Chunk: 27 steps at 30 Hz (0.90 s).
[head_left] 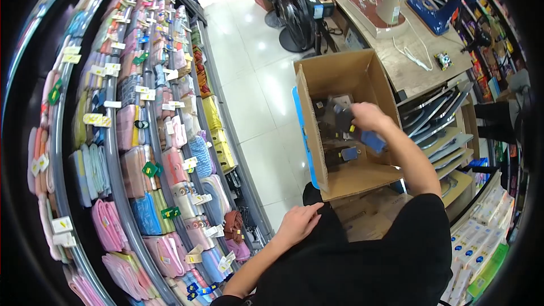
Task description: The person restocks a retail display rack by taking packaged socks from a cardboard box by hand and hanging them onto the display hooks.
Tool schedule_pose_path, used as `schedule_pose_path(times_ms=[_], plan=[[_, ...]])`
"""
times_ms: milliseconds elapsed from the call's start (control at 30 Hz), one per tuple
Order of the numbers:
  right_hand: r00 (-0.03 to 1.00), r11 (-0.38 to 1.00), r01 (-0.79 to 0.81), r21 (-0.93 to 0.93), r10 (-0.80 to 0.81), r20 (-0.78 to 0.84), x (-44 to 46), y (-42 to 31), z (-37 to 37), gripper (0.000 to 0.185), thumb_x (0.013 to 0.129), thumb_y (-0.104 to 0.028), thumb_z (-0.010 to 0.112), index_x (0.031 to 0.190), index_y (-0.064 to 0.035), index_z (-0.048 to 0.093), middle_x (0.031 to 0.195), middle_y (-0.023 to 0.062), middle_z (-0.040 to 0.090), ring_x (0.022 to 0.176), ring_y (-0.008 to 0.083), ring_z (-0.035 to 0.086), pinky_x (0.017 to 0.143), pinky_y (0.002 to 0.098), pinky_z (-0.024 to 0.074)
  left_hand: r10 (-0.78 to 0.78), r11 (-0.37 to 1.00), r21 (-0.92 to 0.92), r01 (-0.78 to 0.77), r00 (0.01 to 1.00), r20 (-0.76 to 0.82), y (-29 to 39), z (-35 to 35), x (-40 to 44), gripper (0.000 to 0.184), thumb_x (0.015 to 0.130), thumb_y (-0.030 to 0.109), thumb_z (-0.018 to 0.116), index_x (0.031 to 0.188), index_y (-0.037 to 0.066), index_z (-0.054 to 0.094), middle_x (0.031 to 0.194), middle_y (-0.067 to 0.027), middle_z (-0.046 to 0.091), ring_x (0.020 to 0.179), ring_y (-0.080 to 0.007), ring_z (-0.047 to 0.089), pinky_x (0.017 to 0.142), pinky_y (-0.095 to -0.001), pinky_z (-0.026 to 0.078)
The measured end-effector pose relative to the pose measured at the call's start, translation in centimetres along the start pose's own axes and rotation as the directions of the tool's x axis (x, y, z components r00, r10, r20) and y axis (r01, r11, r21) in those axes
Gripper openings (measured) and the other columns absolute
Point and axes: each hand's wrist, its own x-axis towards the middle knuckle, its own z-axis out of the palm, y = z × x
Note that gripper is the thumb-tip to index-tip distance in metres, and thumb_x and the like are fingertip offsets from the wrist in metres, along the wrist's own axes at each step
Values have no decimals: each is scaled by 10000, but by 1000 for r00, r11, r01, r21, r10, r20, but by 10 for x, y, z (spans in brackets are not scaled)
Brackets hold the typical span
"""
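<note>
An open cardboard box (354, 188) stands in front of me, with dark packaged items (331, 114) and small tagged pieces inside. My right hand (368, 118) reaches into it, fingers closed round a dark packaged item (343, 119) that is blurred. A blue piece (373, 141) shows just below that hand, and I cannot tell whether it is part of what is held. Near the box's lower left corner, my left hand (301, 222) rests by my dark-clothed leg, its fingers loosely extended and nothing visible in them.
Shelves of folded textiles (153, 161) fill the left side. Black fans (294, 14) stand beyond the box. A wooden table (396, 59) at the upper right holds a fan base (377, 14). Racked panels (445, 130) and boxed goods (476, 238) lie to the right.
</note>
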Motion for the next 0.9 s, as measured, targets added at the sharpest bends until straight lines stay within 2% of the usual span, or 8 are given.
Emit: schedule_pose_path(times_ms=[133, 200, 367, 467, 533, 667, 833, 900], plan=[[953, 995, 102, -6, -100, -285, -92, -76, -111, 184, 812, -95, 645, 984, -46, 597, 820, 159, 673, 837, 363, 653, 723, 471, 502, -51, 997, -60, 40, 977, -209, 7, -12, -41, 340, 818, 56, 704, 1148, 59, 617, 844, -79, 679, 782, -267, 660, 741, -371, 515], [826, 945, 279, -171, -327, -459, -119, -122, -112, 203, 771, -47, 646, 966, -82, 603, 817, 140, 662, 836, 353, 645, 734, 469, 490, -79, 996, -72, 62, 961, -265, 18, -20, -69, 318, 812, 55, 706, 1115, 48, 611, 913, -102, 661, 844, -279, 643, 778, -379, 502], [698, 661, 604, -445, -709, -106, -177, -291, -42, 192, 729, -81, 660, 912, -117, 613, 820, 73, 662, 816, 278, 660, 708, 396, 487, 141, 910, 376, 174, 724, -675, 54, -42, -168, 481, 745, 82, 775, 1180, 58, 572, 1159, -145, 590, 1057, -339, 566, 879, -428, 451], [410, 318, 835, -448, -904, 124, -220, -389, 26, 147, 720, -123, 660, 861, -97, 627, 804, 57, 663, 814, 242, 660, 701, 371, 483, 146, 768, 451, 455, 561, -814, 73, -46, -246, 588, 729, 128, 803, 1246, 48, 533, 1188, -163, 577, 1123, -331, 531, 952, -452, 391], [171, 58, 918, -393, -951, 257, -259, -445, 58, 137, 709, -137, 665, 833, -85, 636, 791, 54, 661, 802, 224, 654, 700, 347, 479, -135, 734, 296, 611, 559, -818, 84, -39, -306, 618, 749, 168, 793, 1285, 41, 513, 1161, -150, 595, 1105, -299, 550, 962, -445, 371], [-251, -326, 908, -262, -926, 283, -339, -534, 123, 180, 710, -175, 659, 861, -78, 650, 767, 43, 661, 785, 205, 646, 693, 333, 474, -612, 574, -178, 799, 274, -742, 95, 10, -426, 355, 767, 178, 745, 1065, 50, 601, 860, -151, 684, 812, -344, 666, 719, -452, 506], [-683, -728, 680, -85, -672, 285, -454, -612, 185, 202, 713, -170, 666, 890, -76, 645, 874, 49, 651, 780, 194, 626, 713, 320, 459, -512, 564, -444, 696, -127, -850, 121, 109, -546, 309, 809, 185, 703, 1072, 73, 588, 850, -152, 674, 771, -371, 659, 642, -456, 514], [-891, -884, 432, 179, -450, -69, -494, -620, 219, 224, 724, -168, 727, 918, -88, 647, 910, 43, 625, 788, 203, 610, 718, 316, 461, -515, 595, -604, 531, -325, -793, 135, 152, -575, 333, 812, 179, 712, 1102, 74, 587, 865, -166, 676, 798, -370, 665, 647, -437, 515]])
